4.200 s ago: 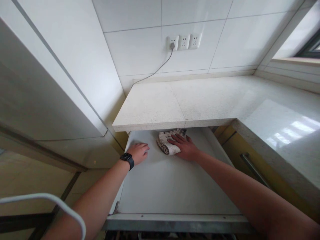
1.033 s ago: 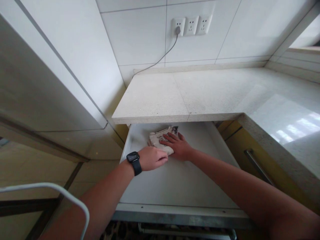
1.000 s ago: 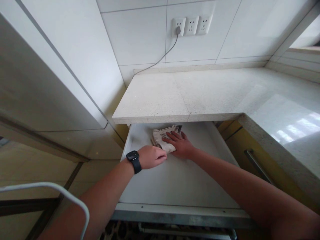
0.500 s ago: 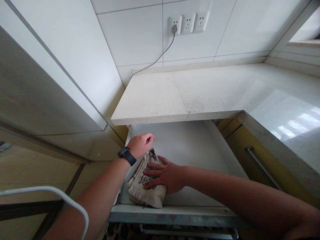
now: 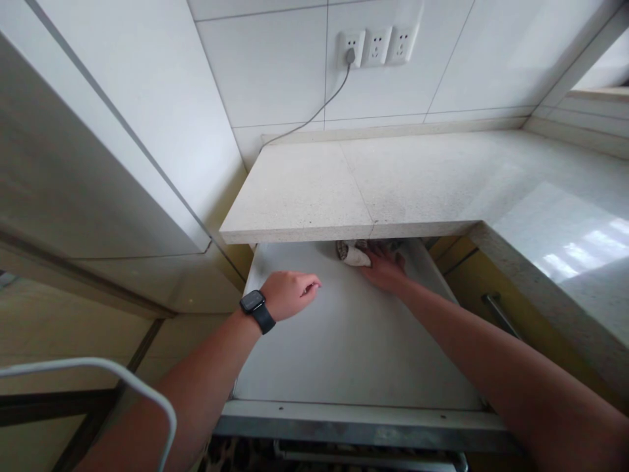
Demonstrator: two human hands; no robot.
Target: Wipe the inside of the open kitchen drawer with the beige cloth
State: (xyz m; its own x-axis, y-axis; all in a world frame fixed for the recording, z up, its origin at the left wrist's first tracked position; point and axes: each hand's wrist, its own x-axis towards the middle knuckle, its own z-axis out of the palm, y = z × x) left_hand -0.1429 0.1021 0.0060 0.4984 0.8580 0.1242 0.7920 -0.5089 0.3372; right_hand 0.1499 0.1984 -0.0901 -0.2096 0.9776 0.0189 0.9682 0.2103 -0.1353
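A pulled-out white drawer (image 5: 344, 347) lies before me, its back part hidden below the countertop. At its far end my right hand (image 5: 386, 267) presses on a folded beige cloth (image 5: 356, 254) with dark patches. Part of the cloth and some fingertips are out of sight under the counter edge. My left hand (image 5: 291, 294), with a black watch (image 5: 256, 308) on its wrist, hovers over the left side of the drawer. Its fingers are curled in and nothing shows in them.
A pale stone countertop (image 5: 304, 190) overhangs the drawer. To the left stands a white cabinet (image 5: 147, 111). A grey plug (image 5: 350, 56) sits in a wall socket. The drawer's metal handle (image 5: 368, 459) is at the front, and a white cable (image 5: 132, 387) loops at lower left.
My right hand has slid the cloth from the drawer's front left to its back, partly beneath the counter. My left hand has shifted slightly right and down, still curled.
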